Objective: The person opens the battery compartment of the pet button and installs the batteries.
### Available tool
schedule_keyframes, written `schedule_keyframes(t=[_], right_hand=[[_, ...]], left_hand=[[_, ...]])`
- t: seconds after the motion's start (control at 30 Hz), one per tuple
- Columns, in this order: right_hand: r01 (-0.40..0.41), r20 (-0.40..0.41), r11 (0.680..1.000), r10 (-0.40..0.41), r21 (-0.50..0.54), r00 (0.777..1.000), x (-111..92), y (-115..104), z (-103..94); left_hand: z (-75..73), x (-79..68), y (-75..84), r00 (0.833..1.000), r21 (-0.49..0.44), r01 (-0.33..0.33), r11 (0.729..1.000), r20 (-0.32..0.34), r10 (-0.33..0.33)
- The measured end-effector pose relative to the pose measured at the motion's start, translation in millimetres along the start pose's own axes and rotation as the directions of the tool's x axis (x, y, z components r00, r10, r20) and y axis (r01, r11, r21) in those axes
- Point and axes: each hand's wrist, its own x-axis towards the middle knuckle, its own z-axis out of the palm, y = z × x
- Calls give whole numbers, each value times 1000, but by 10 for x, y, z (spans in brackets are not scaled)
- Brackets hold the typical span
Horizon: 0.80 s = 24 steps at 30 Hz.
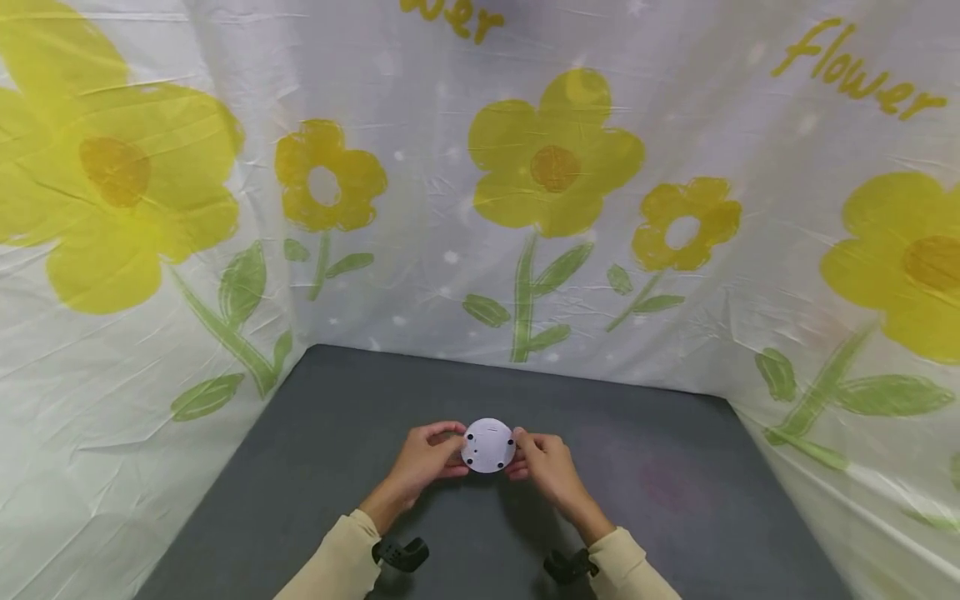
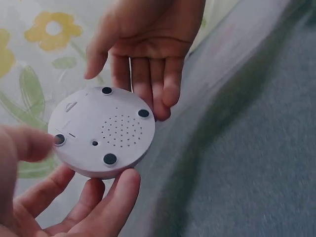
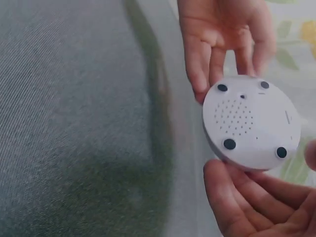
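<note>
A round white device [image 1: 488, 448] is held above the dark table, its flat underside facing up. That face bears several black rubber feet, a cluster of small holes and a tiny dark recess, seen clearly in both wrist views. My left hand [image 1: 425, 457] pinches the device's left edge, thumb on the face by one foot and fingers beneath. On the opposite side, my right hand [image 1: 551, 467] has extended fingers at and under the rim. Its thumb [image 2: 96, 61] stands slightly off the device in the wrist views. The device's other side is hidden.
The dark grey tabletop [image 1: 360, 400] stretches around and below both hands. White curtains [image 1: 420, 283] printed with yellow flowers hang behind it and along both sides. A black band [image 1: 401, 554] sits at each wrist, by beige sleeves [image 1: 337, 558].
</note>
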Motion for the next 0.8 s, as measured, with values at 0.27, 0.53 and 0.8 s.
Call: schedule_keyframes(t=[0.27,0.53,0.8], right_hand=[[31,-22,1000,-31,-3,999,-18,-57,-65],[171,-6,985,-171,-39,985,1,-81,-189],[280,57,952,-275,-124,960,15,-85,-325]], left_hand=[[24,11,52,999,-4,-39,999,12,39],[-12,-17,198,992,117,-97,988,94,86],[-21,31,251,973,279,-215,936,141,181]])
